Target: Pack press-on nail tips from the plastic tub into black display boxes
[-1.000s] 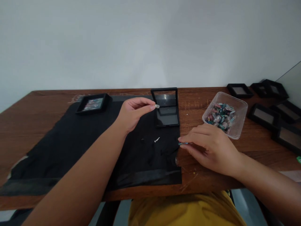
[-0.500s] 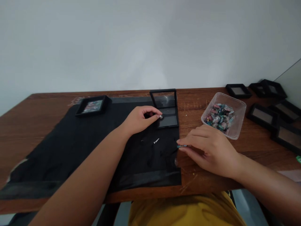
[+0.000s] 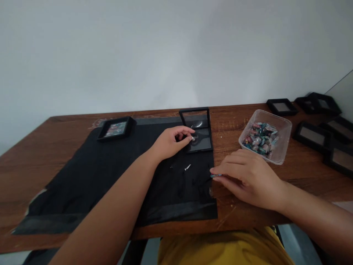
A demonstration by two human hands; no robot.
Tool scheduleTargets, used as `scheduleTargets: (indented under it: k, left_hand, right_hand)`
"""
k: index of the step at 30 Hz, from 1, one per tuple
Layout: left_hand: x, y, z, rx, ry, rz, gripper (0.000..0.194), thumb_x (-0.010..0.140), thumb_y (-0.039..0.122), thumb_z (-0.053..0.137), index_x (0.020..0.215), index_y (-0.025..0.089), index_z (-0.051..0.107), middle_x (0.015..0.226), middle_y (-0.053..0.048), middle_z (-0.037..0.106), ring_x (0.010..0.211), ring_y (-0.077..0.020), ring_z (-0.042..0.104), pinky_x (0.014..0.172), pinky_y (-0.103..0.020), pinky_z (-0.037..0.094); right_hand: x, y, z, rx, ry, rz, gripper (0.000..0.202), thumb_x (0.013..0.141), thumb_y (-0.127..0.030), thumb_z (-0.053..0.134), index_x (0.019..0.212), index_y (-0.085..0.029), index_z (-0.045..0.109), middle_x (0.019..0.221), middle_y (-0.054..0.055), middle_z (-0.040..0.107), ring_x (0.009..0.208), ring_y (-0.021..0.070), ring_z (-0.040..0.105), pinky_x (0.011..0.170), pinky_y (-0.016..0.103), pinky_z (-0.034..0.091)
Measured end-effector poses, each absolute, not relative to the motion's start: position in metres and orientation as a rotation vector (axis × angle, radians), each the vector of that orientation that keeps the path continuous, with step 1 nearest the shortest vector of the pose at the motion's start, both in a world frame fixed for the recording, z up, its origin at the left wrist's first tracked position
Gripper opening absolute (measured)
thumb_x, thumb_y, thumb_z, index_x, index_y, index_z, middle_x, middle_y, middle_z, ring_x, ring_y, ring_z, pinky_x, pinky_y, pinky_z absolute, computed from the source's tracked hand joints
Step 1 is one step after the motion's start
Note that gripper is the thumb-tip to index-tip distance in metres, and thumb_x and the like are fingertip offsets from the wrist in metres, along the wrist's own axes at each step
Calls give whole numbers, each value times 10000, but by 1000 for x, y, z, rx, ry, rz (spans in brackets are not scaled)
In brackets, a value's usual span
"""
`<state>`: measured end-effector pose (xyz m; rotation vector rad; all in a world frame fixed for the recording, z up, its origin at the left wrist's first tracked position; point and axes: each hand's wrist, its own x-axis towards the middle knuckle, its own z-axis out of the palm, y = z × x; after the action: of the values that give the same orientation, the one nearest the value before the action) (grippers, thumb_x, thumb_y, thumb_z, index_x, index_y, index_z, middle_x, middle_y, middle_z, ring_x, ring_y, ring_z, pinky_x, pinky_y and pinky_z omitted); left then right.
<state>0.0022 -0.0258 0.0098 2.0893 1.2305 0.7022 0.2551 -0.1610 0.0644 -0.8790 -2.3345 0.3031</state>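
An opened black case (image 3: 199, 145) with a glossy inside stands at the back edge of the black mat (image 3: 110, 165), its lid tilted up. Over its left side, my left hand (image 3: 172, 141) pinches a small shiny clear piece (image 3: 193, 138) between thumb and fingertips. My right hand (image 3: 245, 176) is closed on a small teal piece (image 3: 216, 176) just right of the mat's edge. Behind that hand sits a clear plastic tub (image 3: 281, 141) of wrapped colourful pieces (image 3: 259, 136). A small white scrap (image 3: 187, 167) lies on the mat between my hands.
A filled black frame box (image 3: 116, 129) sits at the mat's back left. Several black frame boxes (image 3: 311, 136) are grouped at the right of the wooden table (image 3: 30, 158). A wall rises behind the table's back edge.
The view has shifted slightly, moving the whole scene a little right. My left hand's fingertips stay over the opened case with the shiny piece. My right hand still holds the teal piece.
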Motion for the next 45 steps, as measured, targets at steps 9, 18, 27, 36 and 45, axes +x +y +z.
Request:
scheduleTargets:
  k: [9, 18, 27, 36, 45]
  left_hand:
    - [3, -28, 9, 2163, 1212, 674, 366, 885, 424, 563, 1143, 202, 698, 888, -19, 716, 616, -130, 475, 618, -266, 444]
    - [5, -29, 7, 2175, 1252, 655, 324, 929, 350, 492, 1153, 209, 678, 955, -35, 721, 753, -169, 600, 729, -297, 501]
    - [5, -28, 6, 2184, 1230, 641, 321, 943, 329, 464, 1148, 205, 679, 1015, -51, 740, 816, -187, 636, 781, -323, 511]
    - [4, -27, 6, 2196, 1249, 692, 298, 929, 388, 521, 1091, 204, 690, 917, -31, 721, 688, -155, 567, 688, -287, 485]
    - [1, -25, 9, 2214, 1217, 743, 300, 922, 434, 560, 1016, 218, 746, 982, -54, 745, 779, -181, 606, 751, -321, 509]
  right_hand:
    - [255, -159, 66, -877, -2349, 317, 162, 1027, -184, 567, 1024, -146, 725, 855, 32, 746, 745, 175, 657, 675, 311, 427]
    - [255, -161, 66, -888, -2361, 313, 166, 1034, -193, 558, 1017, -163, 720, 845, 26, 744, 740, 170, 650, 684, 310, 422]
    - [255, -161, 65, -890, -2363, 303, 170, 1037, -205, 552, 1020, -166, 717, 847, 27, 745, 741, 171, 648, 677, 313, 431]
    - [256, -161, 65, -884, -2362, 301, 154, 1025, -191, 573, 1019, -155, 723, 859, 29, 749, 750, 182, 662, 681, 324, 439]
    - [256, -160, 65, -894, -2366, 288, 170, 1035, -200, 552, 1028, -166, 719, 869, 33, 757, 757, 174, 675, 687, 313, 449]
